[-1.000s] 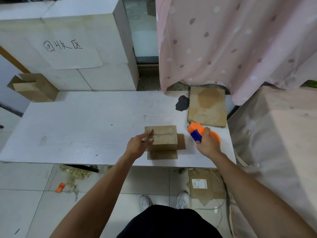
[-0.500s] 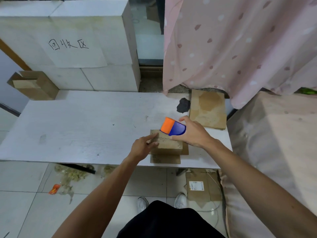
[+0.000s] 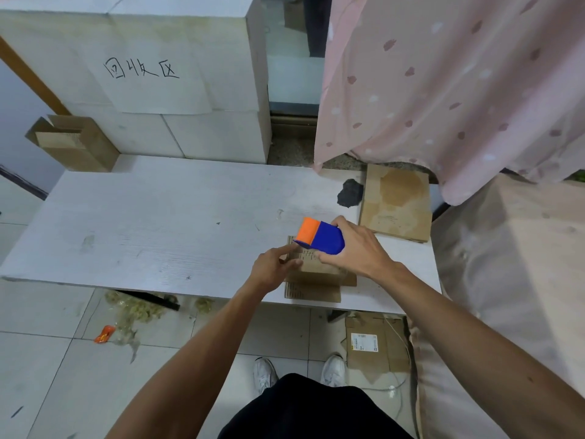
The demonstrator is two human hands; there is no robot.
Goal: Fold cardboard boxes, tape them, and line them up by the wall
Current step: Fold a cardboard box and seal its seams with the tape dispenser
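Head view: flattened cardboard [image 3: 395,204] lies beyond the hands on the white table [image 3: 152,223], with a pink curtain [image 3: 443,90] behind. The small brown cardboard box [image 3: 313,278] sits near the table's front edge, half hidden by both hands. The right hand [image 3: 357,248] grips a smooth orange-and-blue tape dispenser [image 3: 319,237] over it. The left hand [image 3: 272,269] rests a straight index finger and thumb on its top.

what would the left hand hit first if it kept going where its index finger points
Probably the orange end of the tape dispenser, just ahead of the left hand; depth is unclear.
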